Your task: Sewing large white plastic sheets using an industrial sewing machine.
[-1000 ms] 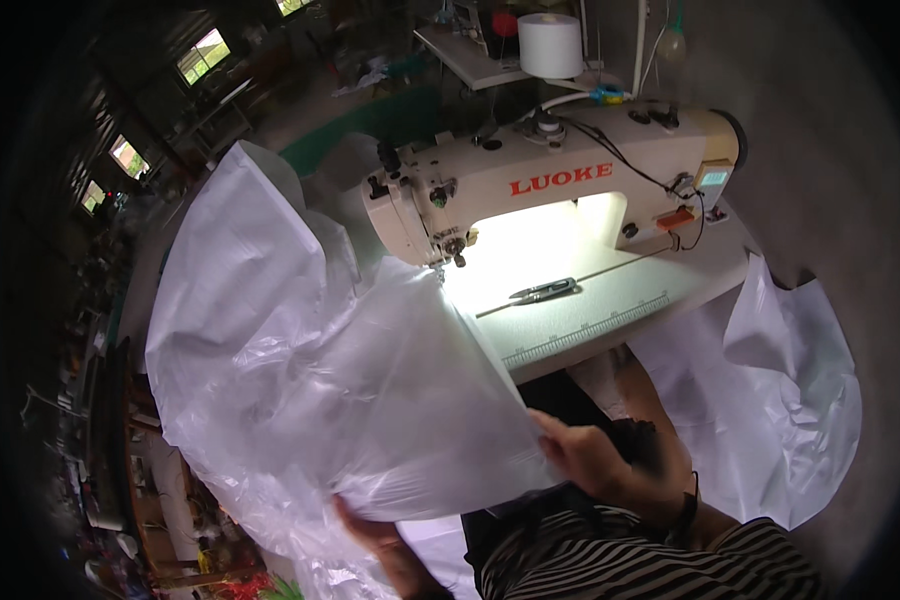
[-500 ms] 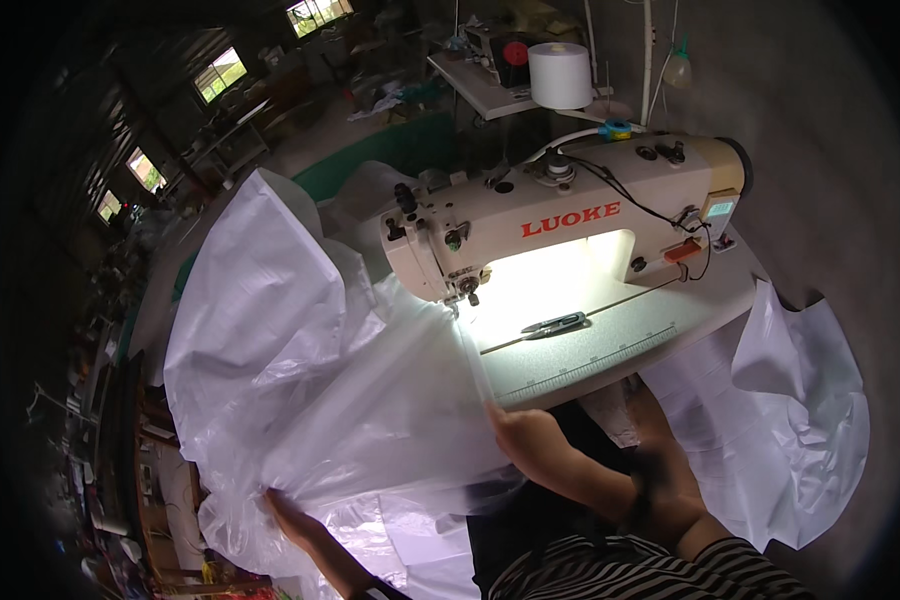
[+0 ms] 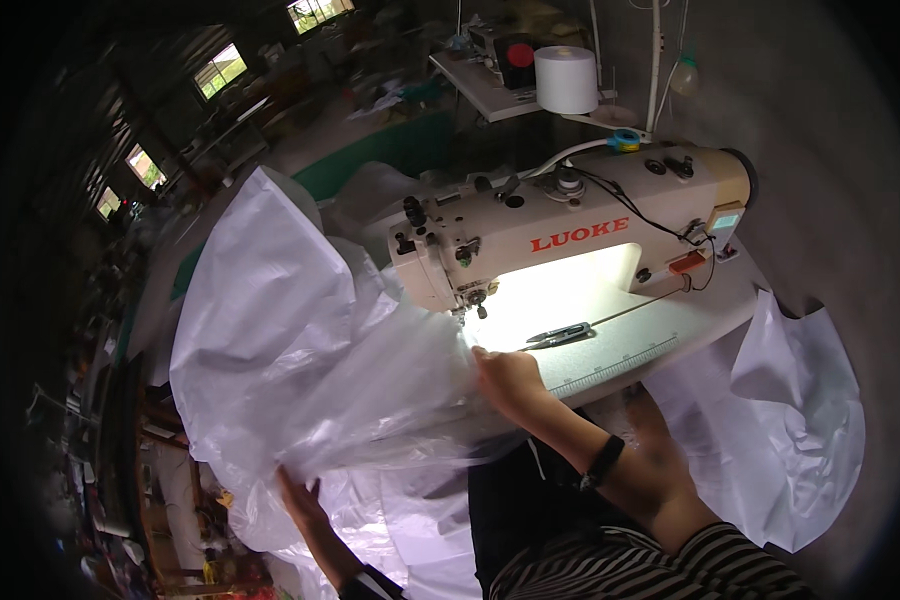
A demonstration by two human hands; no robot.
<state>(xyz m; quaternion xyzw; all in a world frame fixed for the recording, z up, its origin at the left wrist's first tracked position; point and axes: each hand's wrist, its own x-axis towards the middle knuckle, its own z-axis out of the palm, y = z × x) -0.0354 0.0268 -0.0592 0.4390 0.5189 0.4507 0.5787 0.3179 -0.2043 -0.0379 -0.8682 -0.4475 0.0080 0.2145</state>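
Observation:
A large, glossy white plastic-like sheet (image 3: pixel 270 300) covers the left of the table and hangs over its front edge. A thin, see-through layer lies over part of it. My right hand (image 3: pixel 508 382) is closed on the sheet's right edge, just in front of the needle area of the sewing machine (image 3: pixel 570 220). Against the hanging part of the sheet, lower left, rests my left hand (image 3: pixel 305 508), thumb and finger apart; its other fingers are hard to see. Thread snips (image 3: pixel 560 335) lie on the lit machine bed, right of my right hand.
More white sheet (image 3: pixel 795 420) hangs off the table's right side. A white thread cone (image 3: pixel 566 80) stands behind the machine. A side table (image 3: pixel 485 90) holds equipment at the back. Wooden shelving (image 3: pixel 160 440) stands at the left, and a wall closes off the right.
My right hand has moved up along the sheet's edge, closer to the needle. My left hand has moved slightly up, and its thumb now shows apart. The view has shifted a little.

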